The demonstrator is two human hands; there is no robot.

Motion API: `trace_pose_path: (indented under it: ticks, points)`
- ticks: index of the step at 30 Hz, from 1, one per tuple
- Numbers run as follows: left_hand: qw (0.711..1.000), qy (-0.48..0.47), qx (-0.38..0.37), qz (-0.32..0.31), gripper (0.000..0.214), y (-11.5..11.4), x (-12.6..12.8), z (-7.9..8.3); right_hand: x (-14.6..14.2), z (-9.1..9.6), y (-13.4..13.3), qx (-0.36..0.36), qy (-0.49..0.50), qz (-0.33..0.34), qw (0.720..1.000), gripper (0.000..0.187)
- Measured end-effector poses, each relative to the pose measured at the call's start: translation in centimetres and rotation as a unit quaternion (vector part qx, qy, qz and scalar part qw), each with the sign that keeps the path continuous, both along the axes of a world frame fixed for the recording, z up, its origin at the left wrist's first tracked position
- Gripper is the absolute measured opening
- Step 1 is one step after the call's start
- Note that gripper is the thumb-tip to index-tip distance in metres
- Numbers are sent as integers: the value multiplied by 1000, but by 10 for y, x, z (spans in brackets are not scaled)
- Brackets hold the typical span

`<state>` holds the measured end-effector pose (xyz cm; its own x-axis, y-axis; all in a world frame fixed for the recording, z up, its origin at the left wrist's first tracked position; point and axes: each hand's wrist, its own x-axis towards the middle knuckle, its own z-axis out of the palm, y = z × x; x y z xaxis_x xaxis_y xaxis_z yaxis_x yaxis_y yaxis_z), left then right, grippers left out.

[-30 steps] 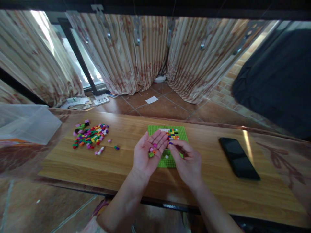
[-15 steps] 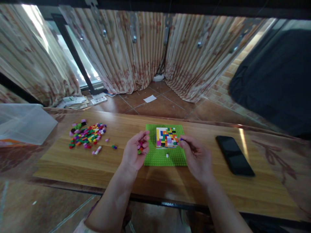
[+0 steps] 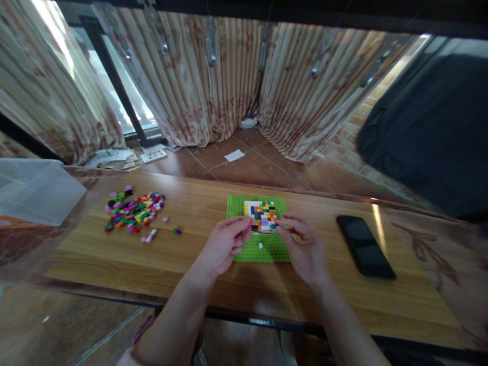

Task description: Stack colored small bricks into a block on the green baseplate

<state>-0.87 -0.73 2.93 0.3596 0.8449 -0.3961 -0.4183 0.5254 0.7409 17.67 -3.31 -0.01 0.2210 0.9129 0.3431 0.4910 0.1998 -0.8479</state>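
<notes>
Head | left hand [image 3: 225,242] now curling closed, contents hidden, covering block's [image 3: 264,209] left near corner | right hand [image 3: 308,250] now bringing fingertips to purple brick [image 3: 277,224], right near corner, grip unclear | block sitting on board [image 3: 275,252], both hands now crowding it

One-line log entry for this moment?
block stack: on green baseplate; left hand: at stack's left; right hand: at stack's right; loose bricks: left of baseplate; phone: right of baseplate

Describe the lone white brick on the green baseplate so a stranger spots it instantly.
On the wooden table, find the green studded baseplate. The white brick sits on its near half, alone and apart from the multicoloured brick block just beyond it.
</notes>
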Motion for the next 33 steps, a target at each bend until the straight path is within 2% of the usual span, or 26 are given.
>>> trace_pose_path:
  ticks: [6,14,21,26,29,33]
  points:
    - [996,67,25,-53,26,-6,9,1,-8,-7,3,-13,21,17,1000,12]
    - [978,173,97,-64,33,-9,19,-1,-11,-15,5,-16,59,23,998,13]
    - [968,192,139,-77,38,-10,21,-8,-14,-17,8,-44,201,-11,979,16]
    - [968,188,151,-75,39,-10,22,-13,-14,-18,10,-77,293,-7,953,29]
    - [966,194,153,-75,38,-9,22,-13,-14,-17,11,-81,316,-9,945,32]
    - [963,201,164,-77,37,-8,23,-14,-18,-16,12,-77,300,-25,951,32]
